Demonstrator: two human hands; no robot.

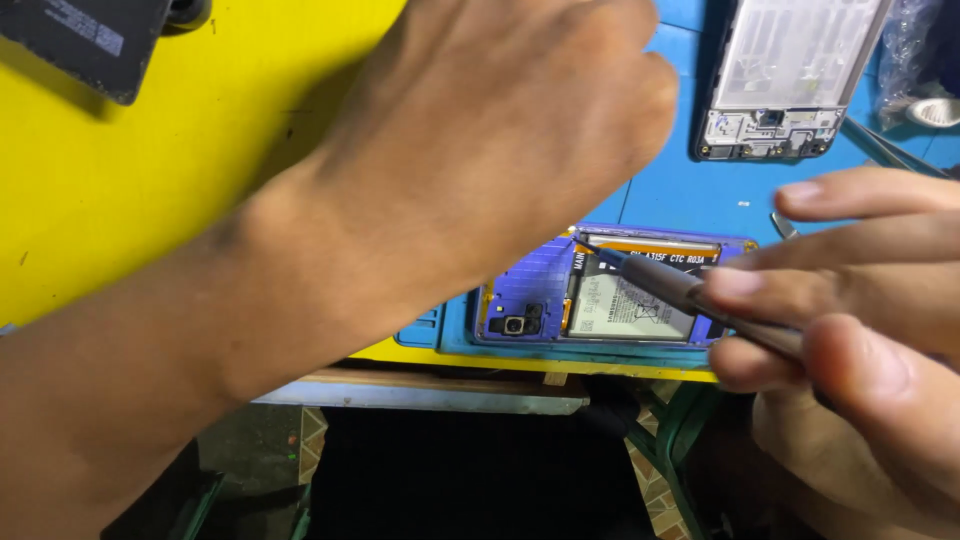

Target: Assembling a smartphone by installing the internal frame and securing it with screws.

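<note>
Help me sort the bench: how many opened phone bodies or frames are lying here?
2. A purple opened phone lies at the mat's near edge, under the tool tip; a bare phone frame lies top right. The left hand may hide others.

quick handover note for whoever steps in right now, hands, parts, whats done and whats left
Left hand: reaches across above the opened phone, holding nothing visible.
Right hand: grip shut on a metal tool, tip at the phone's upper inner edge.
Phone lies back-off on the blue mat, battery in place.
A separate phone frame lies further back.
Done: back cover off. Left: work inside goes on; battery not out.
</note>
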